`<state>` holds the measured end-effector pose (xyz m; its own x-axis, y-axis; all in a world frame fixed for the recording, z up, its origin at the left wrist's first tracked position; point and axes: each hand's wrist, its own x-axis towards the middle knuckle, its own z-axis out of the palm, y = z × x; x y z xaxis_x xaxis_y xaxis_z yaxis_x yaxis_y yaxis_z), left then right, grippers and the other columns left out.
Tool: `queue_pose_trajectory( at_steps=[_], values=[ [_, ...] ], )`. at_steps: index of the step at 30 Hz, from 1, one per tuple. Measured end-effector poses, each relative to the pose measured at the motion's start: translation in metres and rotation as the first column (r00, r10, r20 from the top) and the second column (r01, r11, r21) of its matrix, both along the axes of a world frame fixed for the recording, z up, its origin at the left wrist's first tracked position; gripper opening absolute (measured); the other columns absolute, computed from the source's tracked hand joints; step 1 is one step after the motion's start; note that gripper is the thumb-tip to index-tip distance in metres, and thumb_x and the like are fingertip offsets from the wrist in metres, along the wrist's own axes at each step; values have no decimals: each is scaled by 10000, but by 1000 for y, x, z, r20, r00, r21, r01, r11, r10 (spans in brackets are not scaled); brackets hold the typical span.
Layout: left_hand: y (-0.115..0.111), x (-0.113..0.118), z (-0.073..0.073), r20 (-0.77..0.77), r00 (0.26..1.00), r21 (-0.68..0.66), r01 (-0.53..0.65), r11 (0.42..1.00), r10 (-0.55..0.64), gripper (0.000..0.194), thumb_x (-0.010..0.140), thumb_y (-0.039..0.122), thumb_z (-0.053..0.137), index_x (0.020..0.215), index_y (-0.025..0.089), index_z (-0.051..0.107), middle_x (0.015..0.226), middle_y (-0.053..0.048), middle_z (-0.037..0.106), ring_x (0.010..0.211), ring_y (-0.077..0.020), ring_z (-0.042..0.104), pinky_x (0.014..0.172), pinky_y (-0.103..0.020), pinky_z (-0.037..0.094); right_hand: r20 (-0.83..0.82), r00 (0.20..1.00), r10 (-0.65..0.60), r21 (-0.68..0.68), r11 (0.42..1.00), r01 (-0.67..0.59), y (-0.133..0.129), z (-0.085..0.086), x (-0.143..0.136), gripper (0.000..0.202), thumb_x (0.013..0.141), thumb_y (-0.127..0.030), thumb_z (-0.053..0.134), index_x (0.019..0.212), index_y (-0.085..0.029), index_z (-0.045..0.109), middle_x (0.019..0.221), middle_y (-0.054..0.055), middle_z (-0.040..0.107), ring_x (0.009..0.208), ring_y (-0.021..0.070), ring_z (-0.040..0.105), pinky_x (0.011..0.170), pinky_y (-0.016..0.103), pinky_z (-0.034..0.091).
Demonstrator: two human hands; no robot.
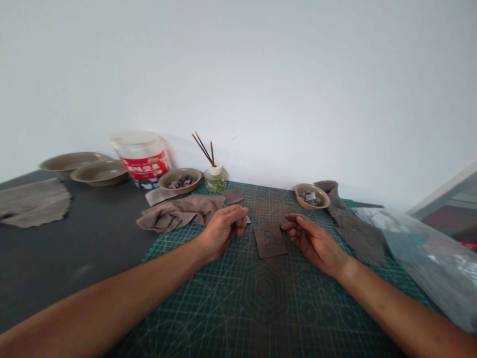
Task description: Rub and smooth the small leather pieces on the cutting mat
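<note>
My left hand [226,229] is closed, its fingers curled in a pinch, with a small pale piece [248,219] showing at the fingertips. Opposite it, my right hand [315,242] pinches a small dark piece [284,225] between thumb and fingers. Between the two hands a brown square sheet that looks like sandpaper [271,241], with handwritten dark figures, lies flat on the green cutting mat [261,308]. Behind my left hand are a crumpled brown cloth [182,213] and a smaller brown square [233,195].
A bowl of small dark pieces [180,180] and a reed diffuser [215,178] stand behind. Left are a red-labelled plastic tub [143,161], more bowls [99,173] and a grey-brown cloth [33,201]. Right are a small bowl [312,196], a grey towel [357,236] and clear plastic [428,258].
</note>
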<state>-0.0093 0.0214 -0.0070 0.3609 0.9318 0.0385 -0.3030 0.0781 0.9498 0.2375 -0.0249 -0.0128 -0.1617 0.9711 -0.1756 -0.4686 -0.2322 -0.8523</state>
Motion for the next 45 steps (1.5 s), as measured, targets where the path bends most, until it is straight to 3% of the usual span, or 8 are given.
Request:
queue_pose_trajectory(
  at_steps=[9, 37, 41, 45],
  values=[
    [-2, 3, 5, -10, 1000, -25, -19, 1000, 19, 336, 825, 339, 635, 576, 160, 498, 566, 28, 510, 473, -78, 429, 487, -245, 296, 6, 1000, -3, -4, 1000, 3, 0, -1, 0, 280, 843, -324, 659, 1073, -164, 667, 981, 55, 679, 747, 73, 606, 687, 176, 506],
    [0, 2, 1, -20, 1000, 26, -3, 1000, 4, 353, 866, 395, 574, 615, 158, 502, 612, 17, 533, 484, -83, 454, 489, -241, 326, 33, 999, 1, 8, 1000, -1, -2, 3, -2, 274, 855, -323, 642, 1076, -160, 655, 968, 51, 668, 738, 65, 605, 686, 159, 517],
    [-1, 3, 3, -99, 995, 75, -14, 997, 21, 319, 889, 449, 513, 749, 165, 551, 681, 2, 574, 529, -106, 495, 514, -247, 365, 52, 999, 7, 16, 1000, -8, -2, 3, -3, 287, 855, -336, 637, 1084, -163, 645, 975, 52, 660, 748, 70, 596, 691, 168, 509],
    [-10, 4, 7, -406, 905, 354, 29, 935, 125, 170, 868, 351, 552, 898, 186, 581, 745, -3, 601, 690, -154, 557, 634, -273, 426, 153, 988, -8, 62, 998, -2, -4, 4, -4, 303, 868, -377, 606, 1099, -182, 627, 990, 48, 651, 760, 84, 587, 701, 197, 493]
  ],
)
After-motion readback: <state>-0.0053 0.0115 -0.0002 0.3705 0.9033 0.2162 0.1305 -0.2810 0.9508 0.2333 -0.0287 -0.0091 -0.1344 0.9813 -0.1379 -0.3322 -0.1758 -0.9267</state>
